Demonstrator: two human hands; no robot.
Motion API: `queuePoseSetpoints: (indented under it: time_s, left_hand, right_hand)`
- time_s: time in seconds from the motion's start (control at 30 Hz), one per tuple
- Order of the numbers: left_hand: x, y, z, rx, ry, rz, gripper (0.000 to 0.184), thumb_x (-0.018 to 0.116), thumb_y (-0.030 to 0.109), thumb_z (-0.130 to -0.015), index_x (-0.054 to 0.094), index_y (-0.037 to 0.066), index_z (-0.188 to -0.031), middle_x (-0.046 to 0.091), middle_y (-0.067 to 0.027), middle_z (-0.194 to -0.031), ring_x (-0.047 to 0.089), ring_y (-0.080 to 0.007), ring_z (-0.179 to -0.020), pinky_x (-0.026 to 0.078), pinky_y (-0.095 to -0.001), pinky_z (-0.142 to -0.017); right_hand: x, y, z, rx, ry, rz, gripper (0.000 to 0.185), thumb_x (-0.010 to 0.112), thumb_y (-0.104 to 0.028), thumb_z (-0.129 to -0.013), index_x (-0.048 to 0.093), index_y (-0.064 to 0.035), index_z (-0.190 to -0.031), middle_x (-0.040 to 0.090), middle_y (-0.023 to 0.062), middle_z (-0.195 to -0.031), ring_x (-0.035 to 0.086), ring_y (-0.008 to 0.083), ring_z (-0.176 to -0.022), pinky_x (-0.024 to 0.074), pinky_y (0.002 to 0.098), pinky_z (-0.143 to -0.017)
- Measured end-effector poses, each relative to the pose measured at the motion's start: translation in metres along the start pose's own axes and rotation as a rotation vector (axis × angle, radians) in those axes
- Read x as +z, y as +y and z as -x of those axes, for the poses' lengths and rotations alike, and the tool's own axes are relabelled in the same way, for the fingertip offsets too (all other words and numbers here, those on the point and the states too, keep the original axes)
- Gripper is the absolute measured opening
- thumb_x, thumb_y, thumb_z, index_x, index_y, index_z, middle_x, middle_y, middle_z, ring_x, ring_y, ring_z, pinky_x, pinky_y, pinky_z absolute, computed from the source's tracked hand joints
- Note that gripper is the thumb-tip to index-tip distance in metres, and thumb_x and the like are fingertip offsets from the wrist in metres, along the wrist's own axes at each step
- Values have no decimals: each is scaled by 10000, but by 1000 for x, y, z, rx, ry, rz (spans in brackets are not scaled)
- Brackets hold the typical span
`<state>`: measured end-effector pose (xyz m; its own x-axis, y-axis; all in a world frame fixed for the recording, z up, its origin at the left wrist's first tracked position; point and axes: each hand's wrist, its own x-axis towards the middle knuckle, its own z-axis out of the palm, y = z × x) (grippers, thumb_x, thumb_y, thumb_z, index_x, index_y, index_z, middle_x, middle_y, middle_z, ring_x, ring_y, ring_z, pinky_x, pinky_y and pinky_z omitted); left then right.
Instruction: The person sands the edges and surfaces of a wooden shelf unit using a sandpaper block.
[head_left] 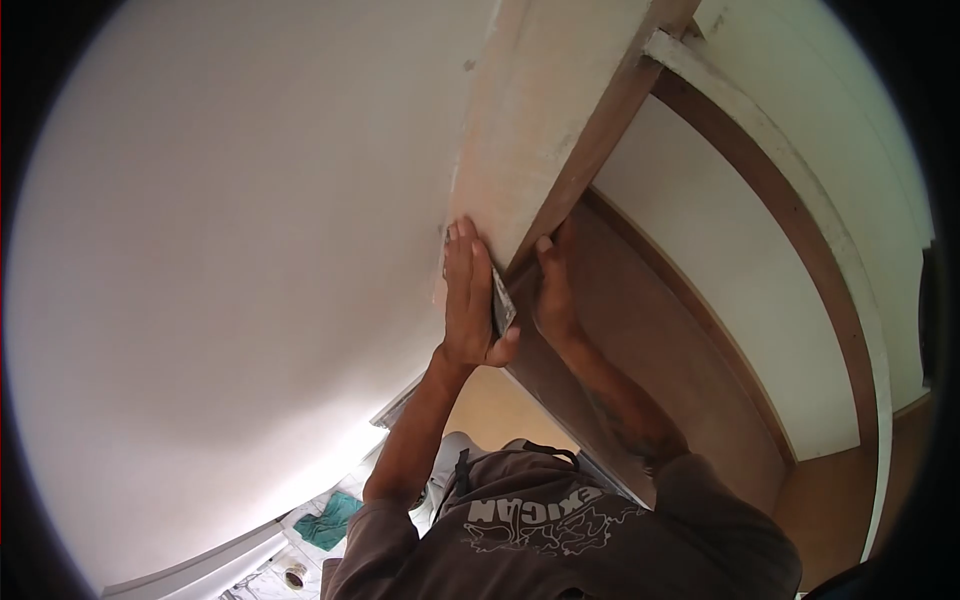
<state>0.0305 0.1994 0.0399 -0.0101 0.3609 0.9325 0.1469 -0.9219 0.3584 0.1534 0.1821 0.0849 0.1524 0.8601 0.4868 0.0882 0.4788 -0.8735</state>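
My left hand [468, 295] lies against the pale, patchy end face of the wall panel [520, 130], with its fingers straight and together. Under the palm, between fingers and thumb, is a thin grey, dusty piece that looks like sandpaper [503, 305]. My right hand [555, 285] is at the brown wooden edge [590, 165] of the same panel. Its thumb rests on the near side of the wood, and the other fingers are partly hidden behind it.
A broad white surface [250, 220] fills the left. On the right is a recess with a curved brown-and-white shelf edge [800, 210] and a brown panel [650, 310]. Below, a green cloth [328, 521] and a small round container [294, 575] lie on the marbled floor.
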Motion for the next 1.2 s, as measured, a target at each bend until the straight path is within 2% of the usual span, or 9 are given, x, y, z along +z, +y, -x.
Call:
queuePoseSetpoints:
  time_s: [0.13, 0.3, 0.5, 0.6, 0.7, 0.93, 1.03, 1.17, 1.2]
  left_hand:
    - [2, 21, -59, 99, -24, -4, 947, 409, 626, -940, 214, -55, -1569, 165, -313, -1627, 153, -494, -1508, 115, -592, -1201]
    - [-3, 55, -137, 169, -41, 68, 943, 422, 624, -936, 228, -51, -1566, 166, -294, -1633, 157, -496, -1506, 105, -594, -1202]
    - [1, 18, 32, -73, -174, -19, 1006, 403, 615, -941, 82, -106, -1564, 59, -363, -1620, 41, -493, -1522, 49, -588, -1210]
    - [6, 31, -19, 22, -70, 21, 973, 452, 594, -940, 200, -134, -1535, 148, -386, -1593, 125, -499, -1513, 91, -610, -1196]
    - [9, 52, -122, 194, -24, 102, 1001, 509, 588, -905, 204, -123, -1540, 121, -387, -1598, 142, -508, -1506, 104, -598, -1199]
    - [-14, 37, -155, 378, 75, 26, 959, 715, 516, -759, 397, -101, -1421, 249, -375, -1555, 288, -541, -1441, 219, -593, -1174]
    - [-11, 32, -163, 456, 17, 84, 889, 746, 498, -737, 458, -66, -1360, 327, -356, -1518, 343, -550, -1401, 254, -587, -1160]
    - [0, 40, -181, 547, -15, 87, 858, 673, 550, -787, 463, -2, -1409, 306, -327, -1557, 321, -522, -1434, 232, -617, -1155]
    - [0, 47, -182, 530, -59, 24, 862, 646, 571, -799, 455, 11, -1426, 291, -319, -1572, 311, -515, -1443, 217, -630, -1154]
  right_hand:
    - [-9, 6, -3, -6, -59, -168, 680, 444, -288, -1017, 162, 39, -1543, 294, 197, -1531, 270, 285, -1439, 208, 366, -1184]
    - [-19, 1, 1, -5, -39, -88, 667, 441, -290, -1020, 175, 40, -1535, 305, 192, -1518, 282, 277, -1422, 212, 365, -1176]
    - [-10, -24, 7, 4, 30, -53, 655, 437, -293, -1020, 183, 49, -1519, 329, 197, -1485, 295, 282, -1399, 224, 367, -1159]
    - [-20, -16, 5, -43, 0, 8, 658, 433, -294, -1014, 179, 45, -1518, 333, 201, -1475, 314, 284, -1390, 232, 380, -1163]
    - [-26, -16, 3, -78, -56, -13, 658, 430, -295, -1011, 184, 45, -1518, 327, 204, -1478, 337, 290, -1382, 248, 394, -1167]
    - [-18, -1, 6, -45, -53, -83, 718, 452, -355, -1024, 132, 26, -1543, 313, 208, -1492, 331, 305, -1404, 251, 411, -1180]
    - [-22, -4, 4, -18, -55, -70, 723, 447, -363, -1030, 124, 26, -1545, 305, 208, -1500, 315, 301, -1418, 245, 417, -1184]
    - [-35, -10, 9, -25, -52, -42, 727, 444, -383, -1035, 133, 36, -1541, 300, 211, -1505, 304, 294, -1423, 241, 415, -1181]
    - [-39, 5, 8, -38, 0, -119, 758, 414, -457, -1018, 166, 41, -1532, 314, 194, -1506, 311, 280, -1419, 242, 404, -1181]
